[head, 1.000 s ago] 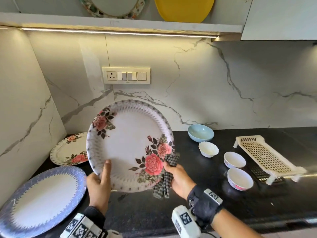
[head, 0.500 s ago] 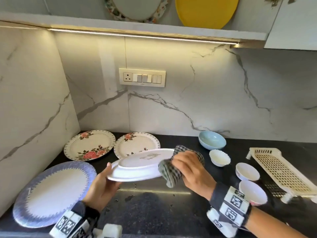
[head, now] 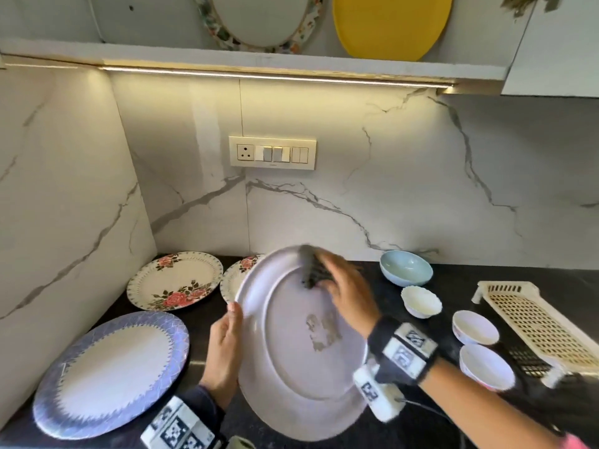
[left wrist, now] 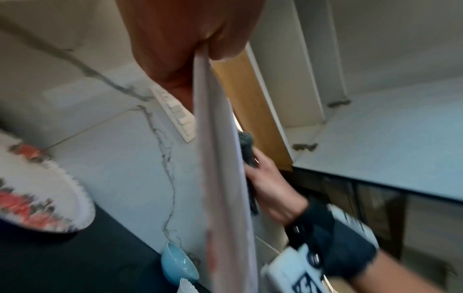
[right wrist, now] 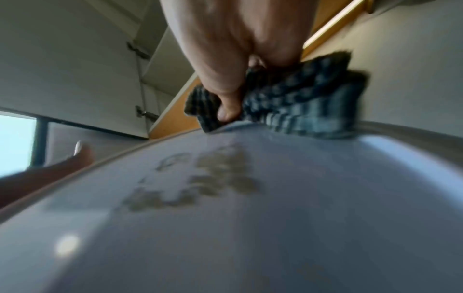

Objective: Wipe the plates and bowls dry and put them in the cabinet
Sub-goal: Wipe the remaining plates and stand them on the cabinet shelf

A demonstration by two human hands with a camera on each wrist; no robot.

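Note:
A large plate is held on edge over the counter, its plain white back with a worn stamp turned toward me. My left hand grips its left rim, the thumb on the back; the left wrist view shows the rim edge-on. My right hand holds a dark checked cloth bunched against the upper back of the plate. In the right wrist view the fingers curl round the cloth.
On the black counter lie a blue-rimmed plate and two rose plates. A pale blue bowl, three white bowls and a cream drain rack sit to the right. Plates stand on the shelf above.
The plate was flipped from its flowered face through flat to its white back facing me. My right hand with the cloth moved from the right rim up to the plate's upper back.

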